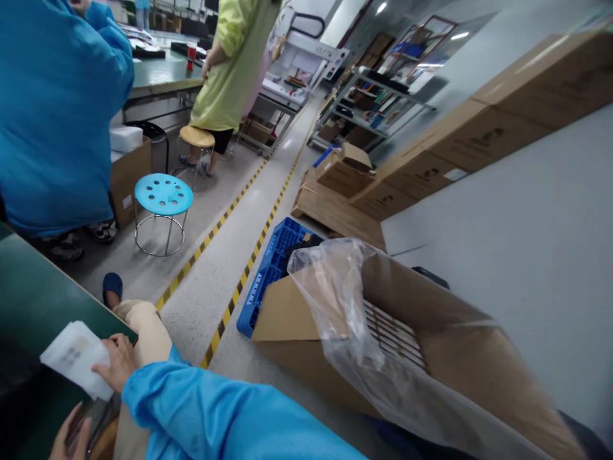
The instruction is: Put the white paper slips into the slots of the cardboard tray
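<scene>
My right hand, in a blue sleeve, is closed on the edge of a stack of thin white packets at the corner of a green-topped table. Small dark marks show on the top packet. Low in the frame, part of my left hand curls beside a dark, glossy, flat item. Blur and the frame edge hide what lies between its fingers.
A large carton with a clear plastic liner stands open on my right. Beyond it are a blue pallet and stacked cartons. A blue stool and two people stand ahead, beside a yellow-and-black-lined aisle.
</scene>
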Demonstrator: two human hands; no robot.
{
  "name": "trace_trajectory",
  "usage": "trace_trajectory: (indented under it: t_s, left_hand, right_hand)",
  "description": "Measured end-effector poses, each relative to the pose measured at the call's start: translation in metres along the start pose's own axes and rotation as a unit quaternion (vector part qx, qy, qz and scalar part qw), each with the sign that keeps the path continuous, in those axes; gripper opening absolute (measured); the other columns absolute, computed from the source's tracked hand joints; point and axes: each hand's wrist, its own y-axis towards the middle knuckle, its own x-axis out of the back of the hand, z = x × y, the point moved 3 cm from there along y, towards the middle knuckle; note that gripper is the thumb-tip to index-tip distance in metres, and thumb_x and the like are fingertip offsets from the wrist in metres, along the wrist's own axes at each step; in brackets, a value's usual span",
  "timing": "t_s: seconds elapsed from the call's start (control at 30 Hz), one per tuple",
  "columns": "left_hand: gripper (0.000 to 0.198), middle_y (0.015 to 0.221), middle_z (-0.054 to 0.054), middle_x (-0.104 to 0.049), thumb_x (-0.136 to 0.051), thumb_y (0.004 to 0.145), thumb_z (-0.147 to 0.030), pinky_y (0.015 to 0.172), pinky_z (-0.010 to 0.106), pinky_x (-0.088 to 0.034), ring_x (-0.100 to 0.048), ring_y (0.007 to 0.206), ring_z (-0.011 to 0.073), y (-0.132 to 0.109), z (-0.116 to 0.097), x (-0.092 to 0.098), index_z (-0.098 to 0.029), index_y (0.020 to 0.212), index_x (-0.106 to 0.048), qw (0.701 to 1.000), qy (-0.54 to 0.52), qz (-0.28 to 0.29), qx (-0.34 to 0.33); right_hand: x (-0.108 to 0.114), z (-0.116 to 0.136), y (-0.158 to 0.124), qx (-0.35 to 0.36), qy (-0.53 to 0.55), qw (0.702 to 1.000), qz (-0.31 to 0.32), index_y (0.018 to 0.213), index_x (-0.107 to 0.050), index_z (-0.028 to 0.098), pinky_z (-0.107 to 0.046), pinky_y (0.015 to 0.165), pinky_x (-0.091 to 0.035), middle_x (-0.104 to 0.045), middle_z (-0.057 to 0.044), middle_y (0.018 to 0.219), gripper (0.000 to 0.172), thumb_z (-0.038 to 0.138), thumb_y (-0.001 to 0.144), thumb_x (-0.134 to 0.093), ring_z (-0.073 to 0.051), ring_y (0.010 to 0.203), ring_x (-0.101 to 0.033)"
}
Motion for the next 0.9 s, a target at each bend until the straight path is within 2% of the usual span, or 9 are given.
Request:
trace_trajectory:
  t_s: [0.1,0.2,0.37,0.47,0.53,0.63,0.73,0.83,0.9]
  left_hand:
    - [0.095,0.138,0.017,-0.050,-0.059,0.045,-0.066,0.100,0.049,-0.045,-0.051,0.121,0.0396,0.003,-0.018,-0.004,-0.016,0.126,-0.050,0.996,-0.053,-0.066,0.023]
    - [0.110,0.142,0.026,-0.043,-0.054,0.041,-0.065,0.101,0.051,-0.042,-0.048,0.124,0.0429,0.008,-0.026,-0.013,-0.005,0.133,-0.044,0.994,-0.063,-0.087,0.024]
    - [0.107,0.133,0.028,-0.050,-0.052,0.042,-0.063,0.090,0.052,-0.049,-0.052,0.118,0.0451,0.019,-0.012,-0.017,-0.004,0.132,-0.047,0.988,-0.071,-0.139,0.018]
    - [0.106,0.127,0.029,-0.053,-0.055,0.044,-0.060,0.082,0.050,-0.053,-0.054,0.114,0.0456,0.022,-0.003,-0.018,-0.002,0.131,-0.046,0.987,-0.090,-0.130,0.026]
    - [0.106,0.126,0.029,-0.054,-0.055,0.046,-0.060,0.083,0.049,-0.053,-0.054,0.114,0.0445,0.023,0.000,-0.019,0.000,0.132,-0.045,0.988,-0.100,-0.120,0.020]
    - [0.099,0.130,0.029,-0.051,-0.054,0.053,-0.060,0.092,0.050,-0.048,-0.052,0.118,0.0421,0.020,0.002,-0.019,-0.002,0.133,-0.043,0.984,-0.113,-0.137,-0.007]
    - [0.082,0.133,0.026,-0.050,-0.047,0.068,-0.060,0.097,0.050,-0.045,-0.052,0.119,0.0374,0.013,0.011,-0.017,-0.007,0.130,-0.046,0.979,-0.119,-0.166,-0.027]
    - [0.062,0.124,0.019,-0.058,-0.050,0.073,-0.053,0.091,0.041,-0.051,-0.059,0.110,0.0296,0.009,0.021,-0.017,-0.012,0.119,-0.055,0.977,-0.119,-0.168,-0.053]
    - [0.056,0.118,0.017,-0.061,-0.056,0.072,-0.047,0.086,0.039,-0.053,-0.062,0.103,0.0265,0.011,0.027,-0.018,-0.013,0.117,-0.055,0.976,-0.114,-0.170,-0.068]
  right_hand:
    - [-0.006,0.004,-0.004,-0.002,0.029,1.000,-0.001,0.120,-0.058,0.020,-0.039,0.101,-0.043,-0.056,-0.009,0.116,0.053,0.027,0.070,-0.076,-0.026,0.113,-0.052]
    - [-0.014,0.005,-0.009,-0.010,0.061,0.998,0.000,0.113,-0.061,0.020,-0.039,0.099,-0.044,-0.060,-0.006,0.109,0.047,0.014,0.067,-0.071,-0.025,0.109,-0.055]
    - [-0.021,0.005,-0.023,-0.014,0.080,0.997,-0.019,0.104,-0.063,0.020,-0.039,0.099,-0.045,-0.058,-0.007,0.107,0.042,0.008,0.064,-0.063,-0.024,0.107,-0.056]
    - [-0.022,0.010,-0.031,-0.012,0.099,0.995,-0.029,0.102,-0.063,0.020,-0.040,0.098,-0.045,-0.059,-0.008,0.106,0.040,0.007,0.063,-0.059,-0.025,0.106,-0.056]
    - [-0.025,0.012,-0.033,-0.034,0.157,0.987,-0.021,0.101,-0.063,0.022,-0.044,0.097,-0.045,-0.063,-0.006,0.099,0.041,0.007,0.063,-0.057,-0.026,0.101,-0.059]
    - [-0.028,0.007,-0.031,-0.091,0.272,0.958,0.001,0.093,-0.063,0.023,-0.047,0.093,-0.047,-0.068,-0.003,0.090,0.038,0.011,0.057,-0.061,-0.027,0.093,-0.063]
    - [-0.027,-0.010,-0.027,-0.122,0.344,0.930,0.035,0.081,-0.060,0.022,-0.044,0.081,-0.054,-0.071,-0.003,0.083,0.029,0.019,0.053,-0.068,-0.026,0.082,-0.066]
    - [-0.019,-0.037,-0.029,-0.146,0.417,0.895,0.058,0.085,-0.058,0.022,-0.044,0.080,-0.055,-0.073,-0.004,0.084,0.033,0.036,0.057,-0.071,-0.025,0.080,-0.068]
    - [-0.011,-0.053,-0.035,-0.158,0.454,0.874,0.067,0.090,-0.058,0.022,-0.045,0.082,-0.055,-0.074,-0.006,0.087,0.042,0.043,0.057,-0.073,-0.025,0.083,-0.069]
